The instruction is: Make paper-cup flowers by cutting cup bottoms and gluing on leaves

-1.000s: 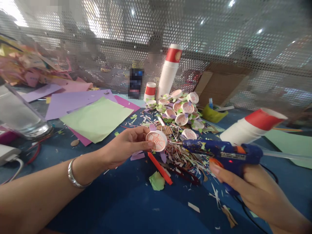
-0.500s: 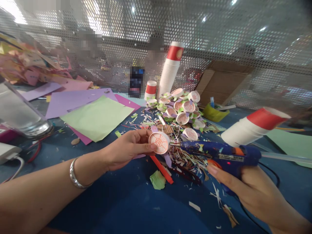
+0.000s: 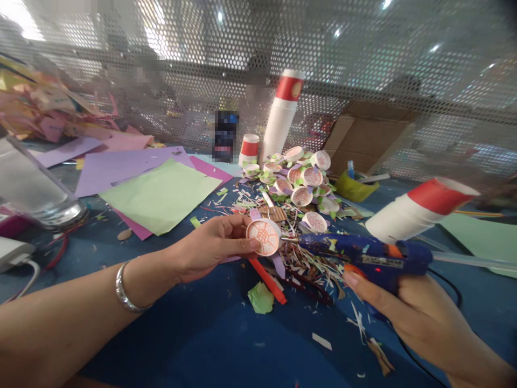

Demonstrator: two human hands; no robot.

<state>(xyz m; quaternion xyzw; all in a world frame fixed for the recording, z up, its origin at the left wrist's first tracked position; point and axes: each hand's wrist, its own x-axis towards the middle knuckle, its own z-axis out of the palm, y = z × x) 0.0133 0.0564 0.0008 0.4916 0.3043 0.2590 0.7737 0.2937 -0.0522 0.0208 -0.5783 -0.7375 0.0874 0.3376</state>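
Between thumb and fingers, my left hand (image 3: 220, 245) pinches a round paper cup base (image 3: 264, 237) with an orange shell-like pattern drawn on it. Purple paper tabs stick out from its rim. My right hand (image 3: 416, 318) is wrapped round the handle of a blue hot glue gun (image 3: 359, 252), thumb near its orange trigger. The gun's metal nozzle meets or nearly meets the right edge of the cup base; whether they touch I cannot tell. A clear glue stick (image 3: 472, 261) juts from the gun's back. Behind lies a pile of similar decorated cup bases (image 3: 302, 196).
A tall paper cup stack (image 3: 278, 124) and a leaning red-banded cup (image 3: 420, 207) stand around the pile. Coloured paper sheets (image 3: 161, 194) lie left, near a glass of water (image 3: 44, 188). Paper shreds (image 3: 319, 269) and a red pen-like stick (image 3: 269, 281) lie beneath the hands.
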